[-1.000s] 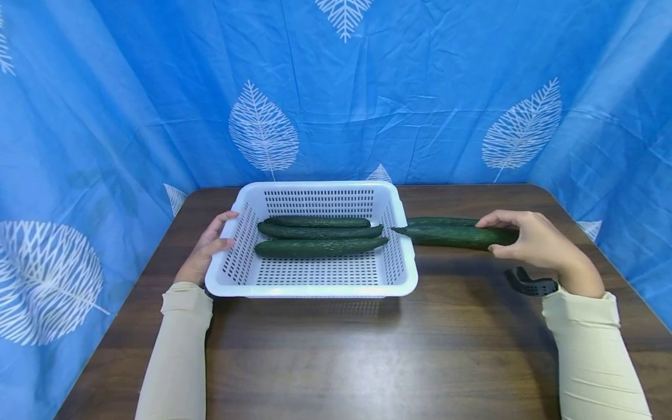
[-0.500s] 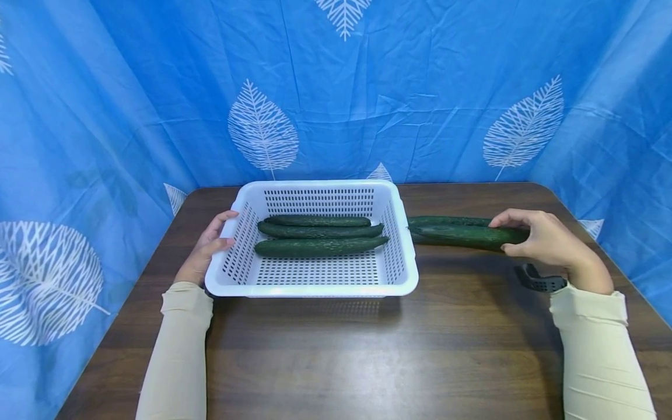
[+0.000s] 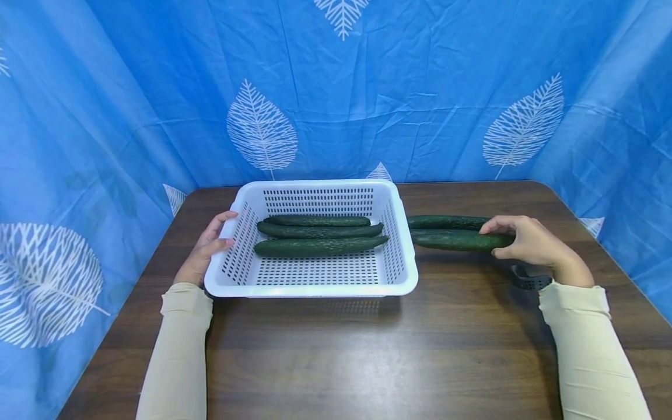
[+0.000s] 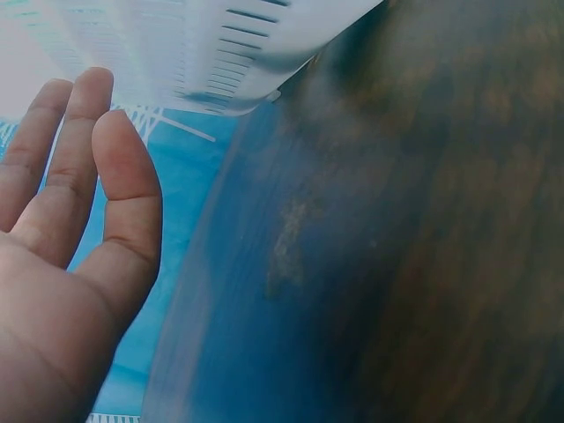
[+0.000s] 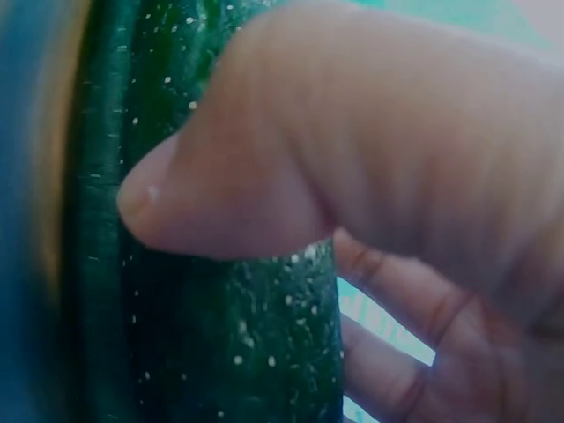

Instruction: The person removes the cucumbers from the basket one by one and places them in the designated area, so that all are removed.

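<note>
A white perforated plastic basket (image 3: 315, 291) stands on the table with three dark green cucumbers (image 3: 320, 247) lying lengthwise inside. My left hand (image 3: 207, 248) rests against the basket's left end, fingertips at the rim. In the left wrist view its fingers (image 4: 75, 159) are fairly straight against the basket's outer wall. Right of the basket, my right hand (image 3: 532, 242) grips the right end of a cucumber (image 3: 451, 239) between thumb and fingers. The right wrist view shows the thumb lying across this cucumber (image 5: 238, 344). Another cucumber (image 3: 446, 221) lies just behind it.
The brown wooden table (image 3: 336, 361) extends in front of the basket. A blue curtain (image 3: 399, 93) with white leaf prints hangs behind the table and along both sides. A black strap piece (image 3: 530, 280) sits under the right wrist.
My right hand first shifted right with the cucumber, drawing its tip off the basket's rim, then came back slightly left. The gripped cucumber now lies a little nearer the front. The left hand stays put.
</note>
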{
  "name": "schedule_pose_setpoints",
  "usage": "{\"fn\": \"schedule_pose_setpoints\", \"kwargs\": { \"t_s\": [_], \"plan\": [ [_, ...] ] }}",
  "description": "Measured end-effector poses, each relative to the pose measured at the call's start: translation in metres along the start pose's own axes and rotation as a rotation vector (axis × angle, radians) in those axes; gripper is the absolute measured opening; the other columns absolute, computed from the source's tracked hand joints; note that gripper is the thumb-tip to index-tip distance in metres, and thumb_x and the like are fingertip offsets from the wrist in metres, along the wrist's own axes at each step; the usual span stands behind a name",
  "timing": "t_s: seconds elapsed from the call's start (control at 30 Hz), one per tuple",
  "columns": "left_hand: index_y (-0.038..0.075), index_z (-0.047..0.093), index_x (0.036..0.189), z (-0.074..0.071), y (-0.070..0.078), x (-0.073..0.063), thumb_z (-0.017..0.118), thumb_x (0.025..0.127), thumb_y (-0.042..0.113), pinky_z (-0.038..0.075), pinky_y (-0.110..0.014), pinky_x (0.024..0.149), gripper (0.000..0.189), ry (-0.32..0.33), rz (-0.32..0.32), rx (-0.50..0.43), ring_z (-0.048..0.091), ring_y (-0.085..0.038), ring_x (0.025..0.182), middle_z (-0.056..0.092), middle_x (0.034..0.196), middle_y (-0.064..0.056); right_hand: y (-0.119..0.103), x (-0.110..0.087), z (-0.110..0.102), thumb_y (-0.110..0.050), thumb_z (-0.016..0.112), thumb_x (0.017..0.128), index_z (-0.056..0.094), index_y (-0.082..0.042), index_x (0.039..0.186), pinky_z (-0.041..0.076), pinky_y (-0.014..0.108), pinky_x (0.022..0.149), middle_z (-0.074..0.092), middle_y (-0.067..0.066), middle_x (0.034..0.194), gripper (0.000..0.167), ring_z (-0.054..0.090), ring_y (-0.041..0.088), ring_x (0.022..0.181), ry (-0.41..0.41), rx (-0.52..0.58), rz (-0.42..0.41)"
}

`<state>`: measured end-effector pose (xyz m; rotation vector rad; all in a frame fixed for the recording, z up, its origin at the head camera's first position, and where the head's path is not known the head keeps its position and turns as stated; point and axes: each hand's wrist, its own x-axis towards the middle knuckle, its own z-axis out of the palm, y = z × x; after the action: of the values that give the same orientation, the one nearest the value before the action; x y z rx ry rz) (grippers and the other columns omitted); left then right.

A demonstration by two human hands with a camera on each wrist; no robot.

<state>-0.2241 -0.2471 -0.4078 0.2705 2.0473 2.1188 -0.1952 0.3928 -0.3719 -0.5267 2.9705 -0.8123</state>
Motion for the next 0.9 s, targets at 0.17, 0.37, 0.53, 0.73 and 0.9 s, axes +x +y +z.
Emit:
{"fn": "schedule_pose_setpoints", "kwargs": {
  "t_s": [0.17, 0.37, 0.53, 0.73, 0.9],
  "plan": [
    [0.046, 0.049, 0.141, 0.0, -0.001, 0.0, 0.052, 0.099, 0.013, 0.059, -0.035, 0.094, 0.053, -0.006, 0.005, -0.002, 0.049, -0.031, 0.133, 0.026, 0.169, -0.012, 0.002, 0.003, 0.01, 0.006, 0.085, 0.084, 0.073, 0.001, 0.122, 0.056, 0.057, 0.095, 0.072, 0.024, 0.123, 0.04, 0.067, 0.042, 0.114, -0.031, 0.023, 0.001],
    [0.047, 0.046, 0.142, 0.001, 0.001, 0.0, 0.053, 0.1, 0.015, 0.058, -0.034, 0.095, 0.053, -0.004, -0.015, 0.011, 0.044, -0.035, 0.137, 0.023, 0.171, -0.012, 0.002, 0.005, 0.015, 0.005, 0.084, 0.086, 0.071, 0.004, 0.123, 0.048, 0.072, 0.101, 0.071, 0.028, 0.124, 0.039, 0.063, 0.052, 0.12, -0.081, 0.058, 0.029],
    [0.048, 0.043, 0.144, 0.001, 0.002, 0.0, 0.053, 0.1, 0.015, 0.057, -0.034, 0.096, 0.055, -0.002, -0.03, 0.015, 0.04, -0.037, 0.141, 0.021, 0.171, -0.011, 0.002, 0.007, 0.017, 0.005, 0.083, 0.087, 0.07, 0.005, 0.123, 0.047, 0.074, 0.102, 0.07, 0.029, 0.125, 0.039, 0.061, 0.054, 0.122, -0.105, 0.078, 0.052],
    [0.048, 0.044, 0.144, 0.0, 0.002, -0.001, 0.053, 0.1, 0.014, 0.057, -0.033, 0.096, 0.056, -0.002, -0.031, 0.008, 0.038, -0.036, 0.141, 0.021, 0.171, -0.011, 0.002, 0.009, 0.021, 0.006, 0.079, 0.089, 0.07, 0.005, 0.125, 0.046, 0.074, 0.104, 0.067, 0.032, 0.129, 0.038, 0.058, 0.056, 0.125, -0.1, 0.096, 0.085],
    [0.048, 0.045, 0.143, -0.001, 0.001, -0.001, 0.052, 0.099, 0.013, 0.056, -0.032, 0.095, 0.057, -0.004, -0.035, 0.005, 0.037, -0.036, 0.141, 0.02, 0.171, -0.012, 0.002, 0.01, 0.024, 0.006, 0.079, 0.089, 0.07, 0.005, 0.125, 0.045, 0.075, 0.103, 0.065, 0.035, 0.131, 0.037, 0.057, 0.056, 0.126, -0.079, 0.106, 0.108]
  ]
}}
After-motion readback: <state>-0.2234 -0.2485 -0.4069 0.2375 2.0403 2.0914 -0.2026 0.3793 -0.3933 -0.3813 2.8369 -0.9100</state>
